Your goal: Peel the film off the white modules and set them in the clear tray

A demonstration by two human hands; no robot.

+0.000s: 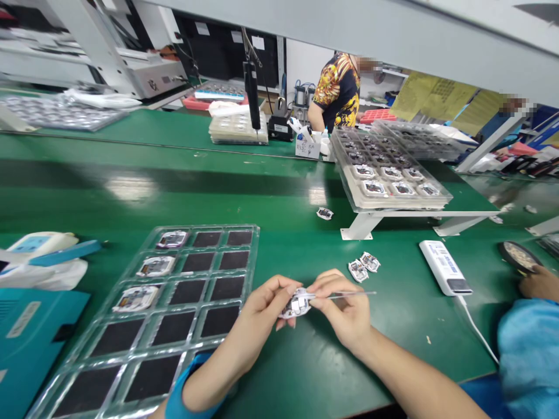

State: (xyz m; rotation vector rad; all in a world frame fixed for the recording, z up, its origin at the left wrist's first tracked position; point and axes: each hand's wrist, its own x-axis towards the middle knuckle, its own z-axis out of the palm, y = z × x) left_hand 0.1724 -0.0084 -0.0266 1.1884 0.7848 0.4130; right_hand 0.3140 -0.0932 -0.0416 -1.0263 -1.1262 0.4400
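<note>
Over the green bench, my left hand [267, 305] pinches a small white electronic module [297, 306] by its left edge, with its board side up. My right hand [343, 302] closes on a thin pale rod [358, 293], which points out to the right past my fingers. The right fingertips touch the module's upper right side; what they press there is partly hidden. Beyond my right hand, two similar modules [364, 266] lie side by side on the bench. To the left stands a clear compartment tray [257, 244] with dark pads and three modules in its left column.
A raised white stand [364, 226] bears stacked trays [397, 205] of modules. One loose module [324, 213] lies before it. A white power strip [445, 269] with a cable is at right, near a co-worker's hand [541, 284]. A teal box [35, 343] is at left.
</note>
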